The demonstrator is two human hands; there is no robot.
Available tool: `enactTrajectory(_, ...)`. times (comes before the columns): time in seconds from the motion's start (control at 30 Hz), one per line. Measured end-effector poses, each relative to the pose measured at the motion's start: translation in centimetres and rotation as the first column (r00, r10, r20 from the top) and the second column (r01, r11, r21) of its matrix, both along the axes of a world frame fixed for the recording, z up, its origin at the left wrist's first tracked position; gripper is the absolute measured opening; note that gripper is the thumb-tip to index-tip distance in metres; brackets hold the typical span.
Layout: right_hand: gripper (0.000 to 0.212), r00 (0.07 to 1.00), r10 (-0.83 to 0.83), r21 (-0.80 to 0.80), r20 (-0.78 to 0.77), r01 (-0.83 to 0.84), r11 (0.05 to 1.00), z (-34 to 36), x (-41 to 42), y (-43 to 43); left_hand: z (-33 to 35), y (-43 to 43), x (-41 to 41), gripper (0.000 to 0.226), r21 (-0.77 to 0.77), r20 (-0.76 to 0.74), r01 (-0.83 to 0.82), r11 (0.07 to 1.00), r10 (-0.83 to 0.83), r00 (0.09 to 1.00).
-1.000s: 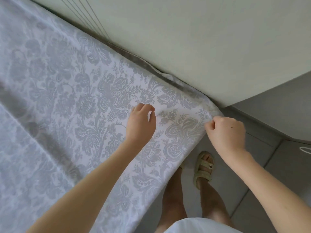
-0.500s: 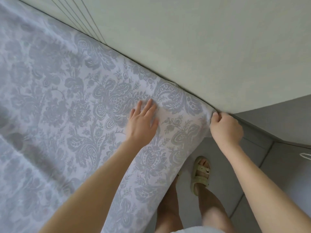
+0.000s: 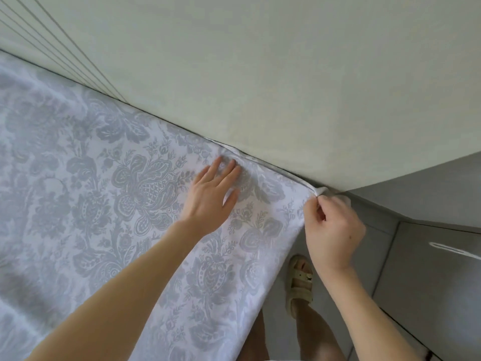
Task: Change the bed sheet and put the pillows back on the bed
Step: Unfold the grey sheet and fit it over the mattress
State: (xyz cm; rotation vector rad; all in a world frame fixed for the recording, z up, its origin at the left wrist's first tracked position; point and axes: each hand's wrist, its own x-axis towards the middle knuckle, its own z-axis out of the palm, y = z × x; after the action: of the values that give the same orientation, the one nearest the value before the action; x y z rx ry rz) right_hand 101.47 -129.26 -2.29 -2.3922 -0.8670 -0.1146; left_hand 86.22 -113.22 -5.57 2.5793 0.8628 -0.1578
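Presently, the grey floral bed sheet lies spread across the left and centre of the frame, its far edge hard against the pale wall panel. Left hand: fingers straight and flat, pressing the cloth just short of the panel. Right hand: thumb and forefinger pinching the sheet corner at centre right, where it meets the panel's lower edge; the other fingers are curled.

Assessment: the step in hand appears to be seating this corner.

Recommended: use the flat hand as an anchor so the pattern does not skew, draw the corner taut along the panel line, then feed it down into the gap rather than across it. A small ridge shows by the left fingertips; smooth it toward the corner before tucking.

Risk: too hard a pull could drag the sheet off its far side. No pillows are in view.
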Motion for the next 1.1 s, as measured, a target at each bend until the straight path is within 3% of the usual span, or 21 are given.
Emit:
enactTrajectory(0.07, 0.041, 0.990, 0.005, 0.046, 0.140, -0.011, 0.999, 0.5, 0.0, -0.6, 0.2, -0.5, -0.9, 0.053, 0.087, 0.062, 0.025, 0.996, -0.030, 0.998)
enactTrajectory(0.13, 0.041, 0.986, -0.038, 0.005, 0.159, 0.038, 0.999, -0.6, 0.0, -1.1, 0.2, -0.7, -1.4, 0.053, 0.139, -0.002, 0.069, 0.988, -0.070, 0.998)
enactTrajectory(0.2, 0.040, 0.994, -0.087, -0.117, 0.068, 0.095, 0.989, -3.6, -0.1, -0.7, -0.4, -0.3, -0.7, 0.055, 0.102, -0.172, 0.101, 0.990, -0.082, 0.982)
enactTrajectory(0.27, 0.035, 0.987, -0.147, -0.342, -0.064, 0.117, 0.932, -7.0, 0.0, 0.1, -1.7, 0.3, 0.9, 0.060, 0.052, -0.328, 0.111, 0.992, -0.088, 0.940)
enactTrajectory(0.33, 0.032, 0.942, -0.235, -0.584, -0.238, 0.054, 0.810, -8.9, 0.1, 1.0, -2.6, 0.7, 2.4, 0.067, 0.038, -0.382, 0.092, 0.995, -0.071, 0.921)
enactTrajectory(0.4, 0.036, 0.893, -0.335, -0.660, -0.301, 0.058, 0.749, -8.4, 0.6, 1.7, -2.7, 1.1, 3.4, 0.060, 0.050, -0.379, 0.089, 0.995, -0.063, 0.923)
enactTrajectory(0.47, 0.032, 0.902, -0.350, -0.587, -0.251, 0.146, 0.796, -6.8, 1.0, 1.6, -2.3, 1.0, 3.3, 0.058, 0.070, -0.376, 0.112, 0.991, -0.078, 0.923)
enactTrajectory(0.53, 0.023, 0.952, -0.250, -0.332, -0.179, 0.181, 0.926, -5.8, 0.8, 1.2, -2.2, 0.9, 2.8, 0.064, 0.075, -0.367, 0.127, 0.989, -0.091, 0.926)
enactTrajectory(0.6, 0.020, 0.981, -0.048, -0.155, -0.190, 0.018, 0.988, -5.9, -0.1, 1.0, -2.0, 0.7, 2.5, 0.066, 0.053, -0.313, 0.135, 0.989, -0.112, 0.943)
enactTrajectory(0.63, 0.020, 0.958, 0.058, -0.131, -0.282, -0.099, 0.986, -6.4, -0.5, 1.3, -2.0, 0.6, 2.4, 0.064, 0.033, -0.259, 0.135, 0.990, -0.122, 0.958)
enactTrajectory(0.73, 0.038, 0.756, 0.118, -0.179, -0.643, -0.299, 0.937, -8.2, -1.3, 2.2, -2.3, 0.4, 2.8, 0.056, -0.019, -0.078, 0.125, 0.992, -0.126, 0.989)
enactTrajectory(0.8, 0.043, 0.690, 0.091, -0.167, -0.718, -0.298, 0.940, -9.1, -0.7, 2.6, -2.8, 0.2, 3.2, 0.050, -0.020, -0.024, 0.110, 0.994, -0.111, 0.994)
enactTrajectory(0.9, 0.044, 0.583, 0.033, -0.169, -0.812, -0.290, 0.942, -10.1, 0.5, 2.8, -3.4, -0.2, 3.8, 0.049, 0.031, -0.073, 0.083, 0.996, -0.081, 0.994)
enactTrajectory(0.97, 0.043, 0.597, 0.023, -0.190, -0.802, -0.291, 0.938, -9.5, 0.5, 2.7, -3.4, -0.6, 4.6, 0.053, 0.068, -0.151, 0.078, 0.995, -0.067, 0.986)
enactTrajectory(1.03, 0.036, 0.714, -0.053, -0.221, -0.698, -0.145, 0.964, -8.2, -0.3, 1.9, -3.1, -0.8, 5.7, 0.058, 0.073, -0.266, 0.069, 0.995, -0.048, 0.963)
enactTrajectory(1.1, 0.032, 0.729, -0.162, -0.234, -0.665, 0.003, 0.972, -6.9, -1.0, 0.6, -2.9, -0.9, 7.0, 0.055, 0.072, -0.362, 0.018, 0.997, 0.010, 0.932)
